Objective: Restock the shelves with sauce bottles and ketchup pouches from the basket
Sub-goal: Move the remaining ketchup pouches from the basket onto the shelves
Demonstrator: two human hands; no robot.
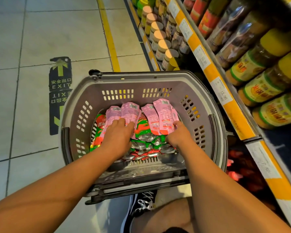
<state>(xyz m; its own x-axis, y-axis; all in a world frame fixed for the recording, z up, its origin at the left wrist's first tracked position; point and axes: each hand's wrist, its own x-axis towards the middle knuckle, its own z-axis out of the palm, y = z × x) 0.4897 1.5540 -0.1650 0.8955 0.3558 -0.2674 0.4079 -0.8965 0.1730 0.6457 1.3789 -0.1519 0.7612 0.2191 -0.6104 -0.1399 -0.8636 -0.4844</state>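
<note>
A grey plastic basket stands on the floor in front of me, holding several ketchup pouches. My left hand grips a bunch of pouches whose pink backs face up, at the basket's left middle. My right hand grips another bunch of pink-backed pouches at the right middle. Under both hands lie more pouches, red, green and silver. The shelves run along the right, close beside the basket.
Jars with yellow lids fill the upper shelf, and tan-lidded jars the lower shelf farther off. Red pouches lie on the low shelf beside the basket. A yellow floor line and an exit sticker mark the tiled aisle. My shoe sits behind the basket.
</note>
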